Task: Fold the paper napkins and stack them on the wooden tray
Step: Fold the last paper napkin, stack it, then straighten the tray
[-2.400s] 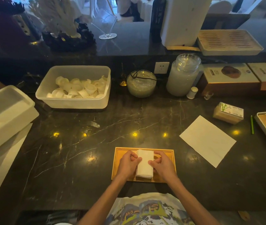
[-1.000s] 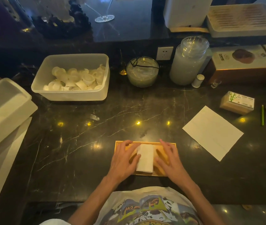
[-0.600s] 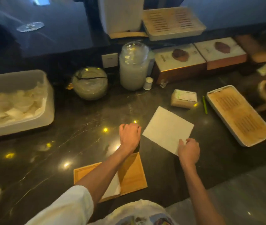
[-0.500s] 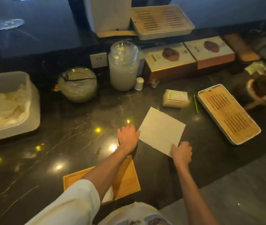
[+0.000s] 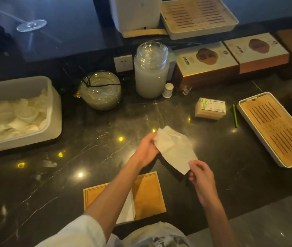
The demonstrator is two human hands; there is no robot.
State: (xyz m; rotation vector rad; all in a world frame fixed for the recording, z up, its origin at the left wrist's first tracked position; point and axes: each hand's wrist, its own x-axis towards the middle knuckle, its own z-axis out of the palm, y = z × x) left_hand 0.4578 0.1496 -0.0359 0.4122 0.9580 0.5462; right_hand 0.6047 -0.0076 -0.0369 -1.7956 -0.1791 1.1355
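Beyond the wooden tray (image 5: 148, 193), the left hand (image 5: 145, 152) grips the napkin (image 5: 175, 150) with curled fingers; the right hand (image 5: 201, 177) pinches its near corner.

White napkin (image 5: 174, 150); honey-orange wooden tray (image 5: 148, 193); black table (image 5: 70, 166) veined with pale marble lines; green pencil (image 5: 235, 115).

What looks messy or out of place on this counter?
Nothing looks spilled or broken. Only the paper napkin, gripped by the left hand and pinched by the right hand, is rumpled and sagging above the counter, not flat.
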